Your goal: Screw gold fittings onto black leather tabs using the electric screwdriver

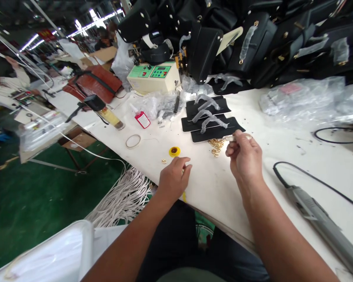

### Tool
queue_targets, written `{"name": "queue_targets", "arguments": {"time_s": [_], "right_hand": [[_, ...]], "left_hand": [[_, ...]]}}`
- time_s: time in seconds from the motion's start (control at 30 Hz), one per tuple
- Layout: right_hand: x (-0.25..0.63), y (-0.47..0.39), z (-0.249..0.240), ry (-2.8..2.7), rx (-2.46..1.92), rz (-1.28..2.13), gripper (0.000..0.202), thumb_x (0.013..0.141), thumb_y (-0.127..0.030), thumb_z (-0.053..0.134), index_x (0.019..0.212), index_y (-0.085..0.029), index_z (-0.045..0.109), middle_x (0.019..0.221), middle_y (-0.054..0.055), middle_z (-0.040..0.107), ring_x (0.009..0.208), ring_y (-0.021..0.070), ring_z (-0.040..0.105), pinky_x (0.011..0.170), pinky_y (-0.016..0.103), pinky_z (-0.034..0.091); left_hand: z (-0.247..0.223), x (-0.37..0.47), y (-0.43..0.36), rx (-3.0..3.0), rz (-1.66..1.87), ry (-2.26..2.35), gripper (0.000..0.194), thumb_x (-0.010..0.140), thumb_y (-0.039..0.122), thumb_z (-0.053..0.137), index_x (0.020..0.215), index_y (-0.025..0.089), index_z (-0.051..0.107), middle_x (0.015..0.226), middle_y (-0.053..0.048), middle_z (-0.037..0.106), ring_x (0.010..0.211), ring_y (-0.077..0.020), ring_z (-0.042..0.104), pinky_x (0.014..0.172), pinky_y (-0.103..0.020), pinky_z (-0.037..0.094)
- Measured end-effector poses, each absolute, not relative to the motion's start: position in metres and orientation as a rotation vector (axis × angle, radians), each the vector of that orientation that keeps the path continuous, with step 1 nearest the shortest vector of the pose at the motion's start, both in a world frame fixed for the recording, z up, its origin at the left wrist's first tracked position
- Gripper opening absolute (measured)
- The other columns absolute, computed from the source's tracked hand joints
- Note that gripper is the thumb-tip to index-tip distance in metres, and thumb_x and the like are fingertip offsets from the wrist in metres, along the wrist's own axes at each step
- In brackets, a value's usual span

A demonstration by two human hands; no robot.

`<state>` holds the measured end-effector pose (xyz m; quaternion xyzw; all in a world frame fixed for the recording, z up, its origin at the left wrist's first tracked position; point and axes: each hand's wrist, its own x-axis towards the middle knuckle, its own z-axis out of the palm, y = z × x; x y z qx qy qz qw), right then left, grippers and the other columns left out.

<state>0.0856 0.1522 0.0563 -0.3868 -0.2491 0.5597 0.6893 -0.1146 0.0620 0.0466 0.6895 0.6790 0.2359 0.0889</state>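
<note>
My left hand (174, 177) is near the table's front edge, thumb and forefinger apart. In the gap between them shows a small gold-coloured metal piece (182, 170); whether the fingers touch it I cannot tell. Just beyond is a small yellow dish (174, 151) with dark brown contents, and a gold-coloured ring (164, 161) lies beside it. My right hand (245, 152) pinches a slim pale stick (230, 138) that points left. By its tip is a pile of gold-coloured metal rings (216, 147). Behind them lie several black panels (204, 135) with plastic-wrapped handles (214, 122).
A red-and-white bottle (142, 119), a jar with a brush (111, 116) and a cream control box (155, 80) stand farther back. Black bags (206, 51) are heaped behind. A grey corded tool (320, 221) lies at the right, clear plastic (308, 102) beyond it.
</note>
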Motion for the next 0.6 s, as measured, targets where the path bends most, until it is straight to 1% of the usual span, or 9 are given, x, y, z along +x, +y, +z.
{"name": "queue_targets", "arguments": {"time_s": [0.1, 0.17, 0.23, 0.37, 0.5, 0.6], "right_hand": [[0.086, 0.151, 0.059, -0.545, -0.856, 1.255, 0.038, 0.074, -0.042, 0.09, 0.077, -0.02, 0.06, 0.059, -0.008, 0.053, 0.046, 0.0068, 0.048, 0.042, 0.019, 0.036], [0.087, 0.151, 0.059, -0.536, -0.854, 1.262, 0.038, 0.074, -0.043, 0.09, 0.077, -0.02, 0.059, 0.059, -0.008, 0.053, 0.045, 0.0067, 0.047, 0.042, 0.02, 0.037], [0.088, 0.152, 0.059, -0.536, -0.851, 1.278, 0.039, 0.073, -0.044, 0.09, 0.076, -0.02, 0.059, 0.058, -0.008, 0.053, 0.045, 0.0068, 0.047, 0.043, 0.02, 0.037], [0.088, 0.155, 0.056, -0.531, -0.839, 1.322, 0.04, 0.073, -0.044, 0.091, 0.077, -0.021, 0.059, 0.059, -0.008, 0.053, 0.046, 0.0068, 0.048, 0.043, 0.019, 0.038], [0.087, 0.154, 0.054, -0.509, -0.802, 1.419, 0.038, 0.073, -0.044, 0.091, 0.08, -0.02, 0.062, 0.061, -0.007, 0.055, 0.048, 0.0071, 0.049, 0.043, 0.019, 0.039], [0.086, 0.153, 0.054, -0.531, -0.772, 1.477, 0.032, 0.077, -0.042, 0.088, 0.083, -0.02, 0.065, 0.063, -0.005, 0.057, 0.049, 0.0078, 0.051, 0.045, 0.02, 0.04]], "left_hand": [[0.051, -0.084, 0.096, 2.188, 0.558, 1.91, 0.025, 0.104, 0.025, 0.055, 0.122, 0.025, 0.071, 0.116, -0.006, 0.072, 0.096, -0.0208, 0.072, 0.084, -0.031, 0.054], [0.05, -0.067, 0.12, 2.256, 0.416, 1.861, 0.027, 0.104, 0.023, 0.053, 0.123, 0.026, 0.072, 0.117, -0.006, 0.071, 0.096, -0.0222, 0.072, 0.079, -0.031, 0.053], [0.046, -0.055, 0.139, 2.287, 0.335, 1.808, 0.027, 0.104, 0.021, 0.052, 0.119, 0.026, 0.073, 0.117, -0.006, 0.071, 0.099, -0.0237, 0.071, 0.078, -0.032, 0.051], [0.036, -0.048, 0.155, 2.232, 0.349, 1.748, 0.023, 0.103, 0.021, 0.053, 0.108, 0.025, 0.076, 0.116, -0.007, 0.073, 0.102, -0.026, 0.07, 0.081, -0.033, 0.049], [0.03, -0.05, 0.158, 2.152, 0.422, 1.786, 0.021, 0.101, 0.018, 0.054, 0.101, 0.023, 0.075, 0.109, -0.007, 0.073, 0.093, -0.0247, 0.069, 0.08, -0.033, 0.049], [0.027, -0.052, 0.159, 2.078, 0.526, 1.793, 0.018, 0.098, 0.016, 0.057, 0.097, 0.022, 0.074, 0.108, -0.006, 0.072, 0.089, -0.0224, 0.068, 0.081, -0.033, 0.049]]}}
